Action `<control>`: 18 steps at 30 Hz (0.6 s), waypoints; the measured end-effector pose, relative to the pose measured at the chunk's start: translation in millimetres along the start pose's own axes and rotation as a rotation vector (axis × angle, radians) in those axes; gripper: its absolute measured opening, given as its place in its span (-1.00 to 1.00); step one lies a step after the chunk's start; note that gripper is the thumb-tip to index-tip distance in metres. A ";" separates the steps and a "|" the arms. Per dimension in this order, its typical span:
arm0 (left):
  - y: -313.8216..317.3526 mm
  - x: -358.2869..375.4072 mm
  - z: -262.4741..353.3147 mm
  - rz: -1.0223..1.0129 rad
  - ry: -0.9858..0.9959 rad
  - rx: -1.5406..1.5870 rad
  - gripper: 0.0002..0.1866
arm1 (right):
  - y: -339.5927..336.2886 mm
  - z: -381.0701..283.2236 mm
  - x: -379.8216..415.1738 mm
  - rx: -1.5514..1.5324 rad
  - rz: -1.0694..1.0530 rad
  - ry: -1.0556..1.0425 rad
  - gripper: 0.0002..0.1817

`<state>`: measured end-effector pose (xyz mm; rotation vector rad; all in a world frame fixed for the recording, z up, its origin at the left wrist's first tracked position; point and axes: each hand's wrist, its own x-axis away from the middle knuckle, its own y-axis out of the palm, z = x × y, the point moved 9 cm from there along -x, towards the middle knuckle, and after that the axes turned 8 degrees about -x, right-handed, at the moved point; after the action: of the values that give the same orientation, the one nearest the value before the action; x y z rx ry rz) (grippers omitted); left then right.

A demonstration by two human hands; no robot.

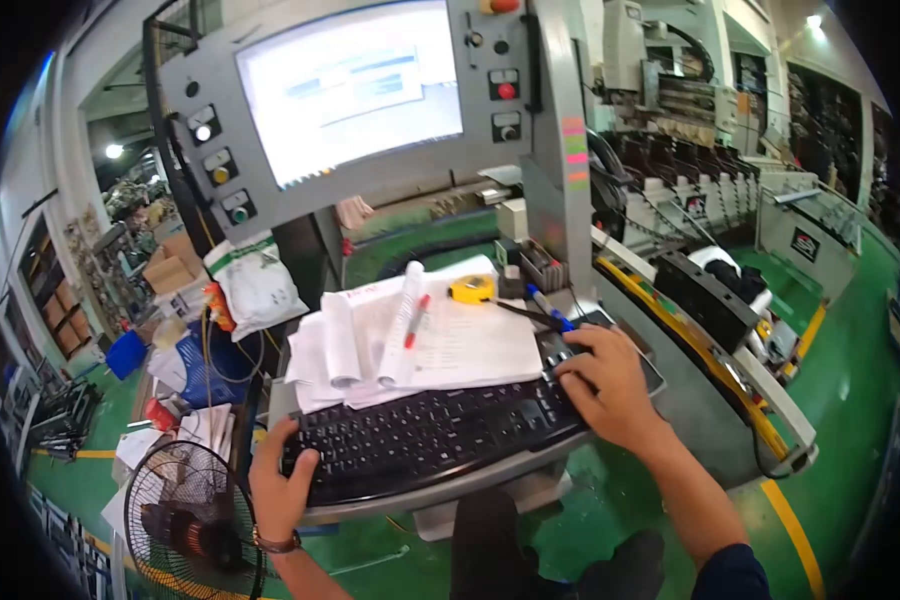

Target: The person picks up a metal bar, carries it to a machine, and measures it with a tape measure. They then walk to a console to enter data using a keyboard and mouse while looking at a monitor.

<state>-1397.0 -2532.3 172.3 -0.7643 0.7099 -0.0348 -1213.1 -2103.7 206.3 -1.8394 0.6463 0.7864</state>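
A black keyboard (420,440) lies on a grey tray below a bright monitor (350,85). My left hand (278,480) rests at the keyboard's left end, thumb and fingers apart, with a watch on the wrist. Over the keyboard's right end is my right hand (610,385), its fingers spread on or just above the keys. Behind the keyboard lie papers (470,345), partly rolled up, with a red pen (417,321) on them. A yellow tape measure (471,289) sits at their back edge. A blue pen (550,307) is close to my right hand.
A black fan (192,520) stands at the lower left, near a blue basket (210,365). A white bag (257,285) hangs left of the papers. Buttons flank the monitor. Machinery with a yellow rail (680,345) extends on the right above a green floor (850,400).
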 end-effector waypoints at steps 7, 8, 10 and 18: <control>0.7 -0.9 2.0 0.026 0.041 0.021 -0.45 | -12.8 84.5 -4.2 -0.218 0.061 0.325 -0.51; 1.2 -1.4 0.7 0.021 0.028 0.028 -0.45 | -14.5 82.5 -3.2 -0.181 0.044 0.397 -0.46; 0.8 -1.5 2.1 0.015 0.019 0.014 -0.45 | -13.3 85.5 0.9 -0.146 0.017 0.472 -0.42; -0.7 -2.1 7.5 0.014 0.025 0.003 -0.45 | -5.0 87.5 1.1 -0.156 -0.027 0.386 -0.41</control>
<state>-1393.9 -2527.6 177.7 -0.7576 0.7391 -0.0332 -1228.7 -2020.8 182.5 -2.1631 0.8193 0.4752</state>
